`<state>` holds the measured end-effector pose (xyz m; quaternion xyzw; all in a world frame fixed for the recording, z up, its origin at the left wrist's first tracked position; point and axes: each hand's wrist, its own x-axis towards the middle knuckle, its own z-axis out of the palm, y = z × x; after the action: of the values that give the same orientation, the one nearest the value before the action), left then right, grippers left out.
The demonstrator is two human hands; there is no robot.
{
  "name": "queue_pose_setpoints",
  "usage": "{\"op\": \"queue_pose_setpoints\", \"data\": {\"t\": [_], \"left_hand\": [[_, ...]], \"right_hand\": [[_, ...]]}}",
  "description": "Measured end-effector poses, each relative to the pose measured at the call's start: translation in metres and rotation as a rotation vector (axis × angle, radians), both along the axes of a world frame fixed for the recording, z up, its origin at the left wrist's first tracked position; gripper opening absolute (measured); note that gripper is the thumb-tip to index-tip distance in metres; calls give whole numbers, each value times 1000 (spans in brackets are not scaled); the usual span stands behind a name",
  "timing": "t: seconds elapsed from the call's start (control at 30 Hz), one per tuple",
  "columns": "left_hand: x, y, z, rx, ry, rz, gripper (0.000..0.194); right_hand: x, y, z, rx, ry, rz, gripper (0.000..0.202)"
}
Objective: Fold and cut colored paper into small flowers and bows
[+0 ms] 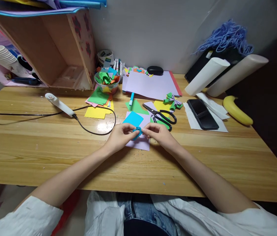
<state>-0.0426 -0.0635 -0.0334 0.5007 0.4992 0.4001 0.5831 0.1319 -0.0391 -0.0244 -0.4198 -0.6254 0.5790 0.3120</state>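
Observation:
A small folded piece of blue paper (137, 132) is pinched between the fingertips of both hands, just above the table. My left hand (121, 135) grips its left side, thumb toward me. On the other side, my right hand (157, 131) has thumb and fingers closed at its right edge. Below lie lilac paper sheets (142, 144), with a flat blue square (133, 118) on top. Black-handled scissors (161, 115) rest right beside my right hand, over green and yellow paper. A blue-capped marker (131, 99) lies beyond the blue square.
A white stick-shaped device (59, 105) with a black cable lies left. Stacked coloured paper (97, 100) and a tub of paper scraps (107, 86) stand behind it. A green-purple paper shape (173, 101), phone (202, 114), banana (238, 109) and white rolls (207, 76) occupy the right.

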Motion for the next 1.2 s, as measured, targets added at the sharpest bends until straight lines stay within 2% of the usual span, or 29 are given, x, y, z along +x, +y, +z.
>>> {"op": "queue_pose_setpoints", "data": {"t": [0.17, 0.33, 0.5, 0.67, 0.93, 1.07, 1.2], "left_hand": [[0, 0, 1, -27, 7, 8, 25], [1, 1, 6, -32, -18, 22, 24], [-1, 2, 5, 29, 48, 17, 23], [0, 1, 4, 23, 69, -38, 24], [-1, 1, 3, -5, 45, -35, 27], [-1, 2, 2, -40, -33, -65, 24], [-1, 2, 4, -54, -6, -57, 21]], "right_hand": [[2, 1, -4, -69, 54, 14, 20], [-1, -3, -7, -46, 65, -40, 21], [1, 1, -2, -91, 18, 48, 22], [3, 3, -2, -46, 19, 12, 22], [-4, -4, -4, 1, 35, -103, 20], [-5, -4, -3, 14, 42, -83, 19], [-3, -3, -5, 8, 47, -34, 15]]}}
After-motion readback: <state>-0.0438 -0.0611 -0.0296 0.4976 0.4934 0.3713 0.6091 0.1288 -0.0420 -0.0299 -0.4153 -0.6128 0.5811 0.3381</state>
